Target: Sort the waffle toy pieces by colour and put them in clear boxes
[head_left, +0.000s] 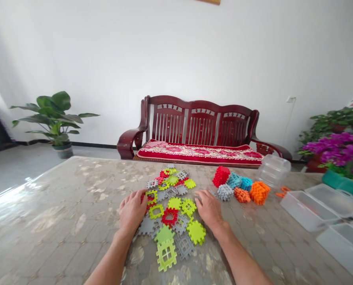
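Note:
Flat interlocking plastic pieces in green, red and grey lie spread in a long heap down the middle of the table. Among them are a red square frame (169, 217), a solid green piece (196, 232) and a green window piece (166, 255). My left hand (133, 209) rests at the heap's left edge, its fingertips beside a green frame piece (152, 196). On the right side, my right hand (209, 209) lies near a green window piece (188, 207), fingers bent and pointing forward. What either hand grips, if anything, is hidden.
Red (221, 176), blue, grey and orange (259, 192) clusters sit at the right on the patterned table (75, 221). Clear plastic boxes (310, 209) and purple flowers (339, 146) stand farther right. Behind the table is a wooden bench (202, 122); a potted plant (57, 114) is at left.

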Action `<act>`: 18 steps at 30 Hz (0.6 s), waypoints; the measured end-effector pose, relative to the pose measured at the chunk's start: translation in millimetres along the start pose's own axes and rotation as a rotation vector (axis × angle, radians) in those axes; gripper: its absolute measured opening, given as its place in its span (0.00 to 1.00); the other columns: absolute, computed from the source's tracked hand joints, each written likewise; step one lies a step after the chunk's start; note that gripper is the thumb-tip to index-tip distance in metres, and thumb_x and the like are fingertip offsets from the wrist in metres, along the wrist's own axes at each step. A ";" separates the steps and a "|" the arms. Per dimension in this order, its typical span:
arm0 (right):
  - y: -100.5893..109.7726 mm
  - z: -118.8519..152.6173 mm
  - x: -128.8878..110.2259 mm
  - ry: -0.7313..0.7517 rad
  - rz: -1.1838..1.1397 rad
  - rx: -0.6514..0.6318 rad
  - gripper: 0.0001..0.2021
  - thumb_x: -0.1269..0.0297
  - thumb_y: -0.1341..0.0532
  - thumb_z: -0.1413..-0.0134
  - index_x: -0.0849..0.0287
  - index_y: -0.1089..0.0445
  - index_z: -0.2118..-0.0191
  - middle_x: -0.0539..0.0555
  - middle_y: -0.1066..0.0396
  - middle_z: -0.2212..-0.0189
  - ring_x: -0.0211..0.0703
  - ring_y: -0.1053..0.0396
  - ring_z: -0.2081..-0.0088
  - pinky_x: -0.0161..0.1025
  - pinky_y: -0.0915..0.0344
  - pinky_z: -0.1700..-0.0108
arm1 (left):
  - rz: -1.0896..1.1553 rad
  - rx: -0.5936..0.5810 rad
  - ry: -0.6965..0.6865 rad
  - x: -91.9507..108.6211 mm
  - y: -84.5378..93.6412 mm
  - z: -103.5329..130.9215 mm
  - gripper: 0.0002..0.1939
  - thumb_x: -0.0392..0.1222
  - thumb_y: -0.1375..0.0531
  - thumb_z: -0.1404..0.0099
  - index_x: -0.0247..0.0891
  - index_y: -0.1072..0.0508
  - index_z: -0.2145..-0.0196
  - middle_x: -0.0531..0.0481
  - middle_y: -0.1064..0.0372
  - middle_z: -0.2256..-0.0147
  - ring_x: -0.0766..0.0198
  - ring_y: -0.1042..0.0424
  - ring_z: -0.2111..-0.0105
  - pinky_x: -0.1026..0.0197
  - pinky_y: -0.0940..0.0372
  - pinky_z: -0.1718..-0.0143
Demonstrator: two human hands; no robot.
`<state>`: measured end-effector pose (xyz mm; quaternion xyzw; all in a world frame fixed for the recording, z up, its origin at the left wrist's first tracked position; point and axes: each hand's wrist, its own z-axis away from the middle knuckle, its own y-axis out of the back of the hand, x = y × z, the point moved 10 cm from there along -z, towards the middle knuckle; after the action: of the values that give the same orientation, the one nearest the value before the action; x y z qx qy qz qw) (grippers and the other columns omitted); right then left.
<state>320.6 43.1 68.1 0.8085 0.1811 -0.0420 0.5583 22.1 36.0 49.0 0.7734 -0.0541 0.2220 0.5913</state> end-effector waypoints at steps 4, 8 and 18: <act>-10.9 -5.8 -18.1 0.045 -0.118 -0.002 0.15 0.72 0.43 0.42 0.54 0.27 0.51 0.54 0.26 0.53 0.45 0.31 0.50 0.38 0.39 0.46 | 0.003 0.006 0.005 -0.7 -0.4 -0.2 0.20 0.47 0.52 0.32 0.49 0.28 0.48 0.48 0.28 0.48 0.52 0.31 0.47 0.49 0.44 0.43; -19.8 -18.0 -29.7 0.060 -0.164 -0.025 0.17 0.70 0.41 0.44 0.56 0.28 0.49 0.55 0.27 0.50 0.46 0.32 0.47 0.41 0.40 0.43 | 0.009 0.005 0.007 -1.5 -1.7 -0.6 0.20 0.46 0.52 0.31 0.49 0.28 0.48 0.48 0.28 0.48 0.52 0.31 0.47 0.48 0.44 0.43; -41.0 -46.8 -50.9 0.072 -0.001 -0.181 0.15 0.62 0.39 0.44 0.58 0.27 0.51 0.59 0.26 0.52 0.51 0.31 0.49 0.44 0.39 0.46 | 0.022 0.008 -0.001 -0.6 0.6 -0.3 0.19 0.46 0.52 0.32 0.49 0.27 0.49 0.48 0.28 0.49 0.54 0.31 0.47 0.50 0.44 0.43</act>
<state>253.1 86.3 62.9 0.7557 0.2045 0.0032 0.6221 21.3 36.0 49.4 0.7752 -0.0620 0.2284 0.5857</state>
